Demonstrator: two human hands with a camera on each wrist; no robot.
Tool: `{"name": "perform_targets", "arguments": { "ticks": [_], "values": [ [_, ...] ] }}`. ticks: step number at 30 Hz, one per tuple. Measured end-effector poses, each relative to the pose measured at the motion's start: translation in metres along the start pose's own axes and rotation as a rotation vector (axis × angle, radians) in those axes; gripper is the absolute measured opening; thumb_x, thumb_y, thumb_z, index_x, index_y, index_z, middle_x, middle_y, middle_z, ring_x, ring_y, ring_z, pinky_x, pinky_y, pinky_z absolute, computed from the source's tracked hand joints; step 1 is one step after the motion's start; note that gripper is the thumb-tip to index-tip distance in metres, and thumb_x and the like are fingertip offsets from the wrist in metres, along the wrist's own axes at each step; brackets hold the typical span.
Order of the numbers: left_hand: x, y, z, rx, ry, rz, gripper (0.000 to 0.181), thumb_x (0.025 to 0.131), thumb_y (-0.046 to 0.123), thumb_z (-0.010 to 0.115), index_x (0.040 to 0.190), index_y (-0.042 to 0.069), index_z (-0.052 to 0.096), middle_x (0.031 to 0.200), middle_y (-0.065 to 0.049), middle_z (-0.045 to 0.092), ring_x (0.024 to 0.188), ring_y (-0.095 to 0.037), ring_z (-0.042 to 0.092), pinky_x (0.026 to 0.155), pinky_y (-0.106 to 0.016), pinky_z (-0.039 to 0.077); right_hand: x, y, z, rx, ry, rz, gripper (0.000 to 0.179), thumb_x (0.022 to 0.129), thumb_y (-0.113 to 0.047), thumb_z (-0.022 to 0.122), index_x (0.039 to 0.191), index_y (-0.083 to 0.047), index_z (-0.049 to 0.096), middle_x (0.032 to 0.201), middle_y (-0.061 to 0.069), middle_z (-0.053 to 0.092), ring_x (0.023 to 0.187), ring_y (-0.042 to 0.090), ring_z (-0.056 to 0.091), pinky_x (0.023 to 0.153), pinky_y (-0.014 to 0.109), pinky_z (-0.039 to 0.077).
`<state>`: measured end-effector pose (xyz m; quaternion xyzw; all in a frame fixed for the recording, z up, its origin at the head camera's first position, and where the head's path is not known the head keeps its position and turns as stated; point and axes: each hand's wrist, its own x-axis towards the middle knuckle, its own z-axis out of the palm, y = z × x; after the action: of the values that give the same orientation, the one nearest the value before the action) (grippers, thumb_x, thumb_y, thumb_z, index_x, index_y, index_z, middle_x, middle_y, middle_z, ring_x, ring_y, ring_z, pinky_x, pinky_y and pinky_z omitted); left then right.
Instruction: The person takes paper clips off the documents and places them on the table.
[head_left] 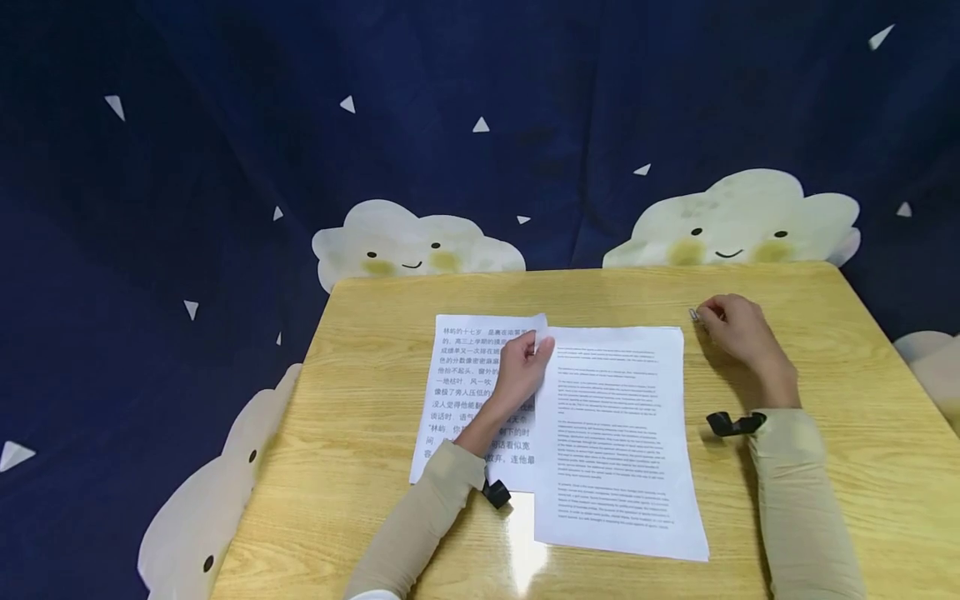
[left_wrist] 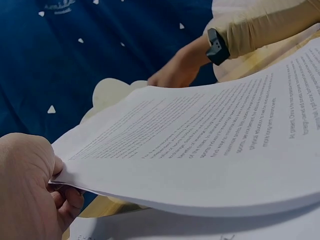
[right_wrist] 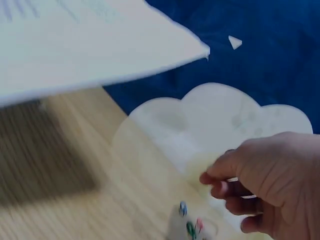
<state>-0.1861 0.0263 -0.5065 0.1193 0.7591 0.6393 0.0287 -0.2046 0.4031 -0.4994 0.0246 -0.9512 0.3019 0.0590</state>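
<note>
My left hand (head_left: 519,371) pinches the upper left edge of a thin stack of printed sheets (head_left: 617,450), lifting that edge. In the left wrist view the stack (left_wrist: 190,170) bows away from the thumb. Partly under it lies another sheet with large Chinese print (head_left: 468,400). My right hand (head_left: 731,329) is beyond the stack's upper right corner, its fingers bent. A small silvery piece (head_left: 693,315) shows right at its fingertips; I cannot tell whether they hold it. In the right wrist view several small coloured clips (right_wrist: 191,229) lie below the right hand (right_wrist: 270,185).
Everything lies on a light wooden table (head_left: 360,392). A dark blue curtain (head_left: 450,67) with white triangles and cloud shapes (head_left: 738,221) hangs behind the far edge. Each wrist wears a small black camera, such as the right one (head_left: 731,424).
</note>
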Motion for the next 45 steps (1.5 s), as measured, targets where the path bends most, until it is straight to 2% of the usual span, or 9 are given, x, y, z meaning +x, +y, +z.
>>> {"name": "perform_targets", "arguments": {
  "ticks": [5, 9, 13, 19, 25, 28, 33, 39, 45],
  "values": [
    [-0.003, -0.005, 0.002, 0.004, 0.014, -0.028, 0.024, 0.107, 0.021, 0.061, 0.108, 0.001, 0.074, 0.077, -0.006, 0.071, 0.056, -0.009, 0.056, 0.051, -0.020, 0.044, -0.002, -0.023, -0.002, 0.090, -0.060, -0.030, 0.050, 0.114, -0.036, 0.043, 0.121, 0.007, 0.067, 0.105, 0.026, 0.068, 0.086, 0.034, 0.059, 0.071, 0.042, 0.047],
    [-0.005, -0.008, 0.004, -0.018, 0.020, -0.053, 0.024, 0.107, 0.021, 0.061, 0.110, 0.001, 0.074, 0.077, -0.006, 0.071, 0.057, -0.010, 0.058, 0.052, -0.020, 0.046, -0.005, -0.038, -0.003, 0.167, -0.196, 0.006, 0.063, 0.112, -0.050, 0.038, 0.126, 0.006, 0.065, 0.114, 0.025, 0.068, 0.103, 0.038, 0.062, 0.086, 0.049, 0.048],
    [-0.003, -0.010, 0.007, -0.025, 0.046, -0.065, 0.024, 0.107, 0.020, 0.062, 0.111, 0.000, 0.074, 0.076, -0.006, 0.070, 0.056, -0.009, 0.056, 0.052, -0.020, 0.045, -0.008, -0.043, -0.005, 0.266, -0.322, 0.015, 0.058, 0.111, -0.049, 0.042, 0.124, 0.002, 0.067, 0.111, 0.017, 0.070, 0.099, 0.029, 0.061, 0.087, 0.041, 0.048],
    [0.004, -0.008, 0.012, -0.023, 0.063, -0.072, 0.026, 0.106, 0.021, 0.063, 0.114, 0.000, 0.075, 0.079, -0.008, 0.072, 0.058, -0.008, 0.056, 0.055, -0.020, 0.046, -0.017, -0.029, -0.017, 0.390, -0.286, -0.022, 0.051, 0.116, -0.033, 0.036, 0.121, 0.008, 0.066, 0.101, 0.008, 0.070, 0.090, 0.023, 0.061, 0.076, 0.029, 0.048],
    [0.011, -0.007, 0.018, 0.008, 0.061, -0.045, 0.026, 0.107, 0.020, 0.061, 0.113, -0.003, 0.074, 0.078, -0.010, 0.072, 0.057, -0.008, 0.056, 0.056, -0.020, 0.046, -0.026, -0.021, -0.008, 0.411, -0.335, -0.033, 0.034, 0.108, -0.029, 0.061, 0.107, 0.004, 0.068, 0.098, 0.012, 0.066, 0.084, 0.023, 0.055, 0.070, 0.029, 0.048],
    [0.016, -0.007, 0.023, 0.025, 0.041, -0.034, 0.025, 0.107, 0.019, 0.061, 0.110, -0.002, 0.074, 0.073, -0.004, 0.069, 0.055, -0.007, 0.054, 0.054, -0.019, 0.044, -0.030, -0.018, 0.001, 0.376, -0.283, -0.029, 0.033, 0.105, -0.031, 0.065, 0.096, 0.001, 0.065, 0.081, 0.013, 0.056, 0.071, 0.021, 0.046, 0.060, 0.031, 0.039],
    [0.030, -0.008, 0.030, 0.158, 0.036, 0.025, 0.019, 0.106, 0.016, 0.062, 0.103, 0.000, 0.072, 0.070, 0.002, 0.054, 0.059, -0.006, 0.044, 0.056, -0.019, 0.038, -0.033, -0.010, 0.005, 0.341, -0.152, 0.014, 0.036, 0.106, -0.031, 0.064, 0.092, 0.002, 0.061, 0.067, 0.004, 0.043, 0.058, 0.017, 0.039, 0.054, 0.033, 0.035],
    [0.044, -0.005, 0.034, 0.334, 0.014, 0.086, 0.014, 0.104, 0.011, 0.064, 0.107, -0.001, 0.070, 0.080, -0.001, 0.059, 0.066, -0.007, 0.048, 0.063, -0.017, 0.041, -0.028, -0.003, 0.005, 0.260, -0.135, 0.014, 0.033, 0.108, -0.027, 0.061, 0.095, 0.003, 0.061, 0.067, 0.007, 0.047, 0.056, 0.018, 0.042, 0.052, 0.031, 0.036],
    [0.053, -0.004, 0.031, 0.653, 0.032, 0.095, 0.018, 0.104, 0.019, 0.064, 0.114, 0.006, 0.072, 0.078, 0.001, 0.058, 0.075, -0.015, 0.054, 0.066, -0.026, 0.040, -0.020, -0.010, 0.017, 0.181, -0.087, -0.037, 0.029, 0.108, -0.020, 0.061, 0.087, 0.000, 0.056, 0.068, 0.008, 0.048, 0.059, 0.019, 0.044, 0.052, 0.029, 0.035]
  ]
}}
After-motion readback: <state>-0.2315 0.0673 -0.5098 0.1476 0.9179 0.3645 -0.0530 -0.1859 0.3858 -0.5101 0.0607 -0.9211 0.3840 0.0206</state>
